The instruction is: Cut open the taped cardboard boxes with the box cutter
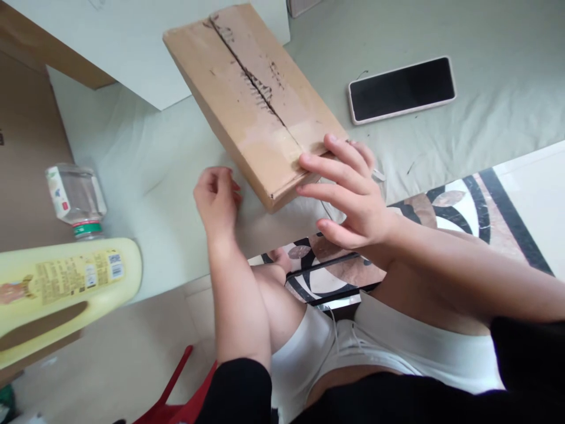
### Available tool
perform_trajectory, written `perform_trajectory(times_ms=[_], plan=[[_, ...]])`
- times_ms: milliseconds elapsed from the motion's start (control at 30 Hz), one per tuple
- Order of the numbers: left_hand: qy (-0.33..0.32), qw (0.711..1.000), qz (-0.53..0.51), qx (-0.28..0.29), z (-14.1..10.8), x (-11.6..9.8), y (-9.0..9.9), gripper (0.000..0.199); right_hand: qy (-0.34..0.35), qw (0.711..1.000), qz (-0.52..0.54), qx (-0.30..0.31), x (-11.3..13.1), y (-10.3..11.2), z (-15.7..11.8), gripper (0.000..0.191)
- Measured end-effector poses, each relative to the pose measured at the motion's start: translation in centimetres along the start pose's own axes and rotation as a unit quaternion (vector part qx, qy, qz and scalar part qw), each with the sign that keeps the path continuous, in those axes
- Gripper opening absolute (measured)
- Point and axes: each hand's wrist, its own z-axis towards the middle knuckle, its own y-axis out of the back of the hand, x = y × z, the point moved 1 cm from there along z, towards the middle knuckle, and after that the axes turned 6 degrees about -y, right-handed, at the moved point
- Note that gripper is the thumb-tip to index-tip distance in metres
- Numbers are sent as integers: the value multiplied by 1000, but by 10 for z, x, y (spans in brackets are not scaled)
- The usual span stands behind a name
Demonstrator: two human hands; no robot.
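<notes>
A brown cardboard box (pixel 247 100) lies tilted on the pale green cloth, its taped top seam running lengthwise with torn, dark, scuffed marks along it. At the box's near end, my right hand (pixel 353 191) has its fingers spread, with some fingertips touching the edge of the top; it does not grip the box. Beside the box's left side, my left hand (pixel 217 197) is closed with fingers curled in. Whatever it may hold is hidden behind the fingers.
A phone (pixel 401 89) lies right of the box. Behind stands a large white box (pixel 132 53). At left are a clear bottle (pixel 79 197) with a green cap and a big yellow jug (pixel 70 282). The pale green cloth (pixel 498 88) ends at a patterned floor. A red object (pixel 176 388) stands below.
</notes>
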Motion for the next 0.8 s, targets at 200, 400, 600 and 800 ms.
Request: perform_trajectory(times_ms=[200, 400, 600, 800], plan=[[-237, 921, -280, -134, -12, -19, -13, 45, 100, 989, 105, 7, 14, -7, -1, 22], [-374, 908, -177, -68, -5, -9, -18, 47, 97, 987, 130, 17, 13, -10, -2, 21], [-331, 924, -185, -56, 7, 2, -20, 46, 65, 989, 127, -50, 6, -3, 1, 21], [-327, 932, -147, -49, 6, 3, -18, 38, -248, 968, -16, -29, -34, 5, 3, 29]])
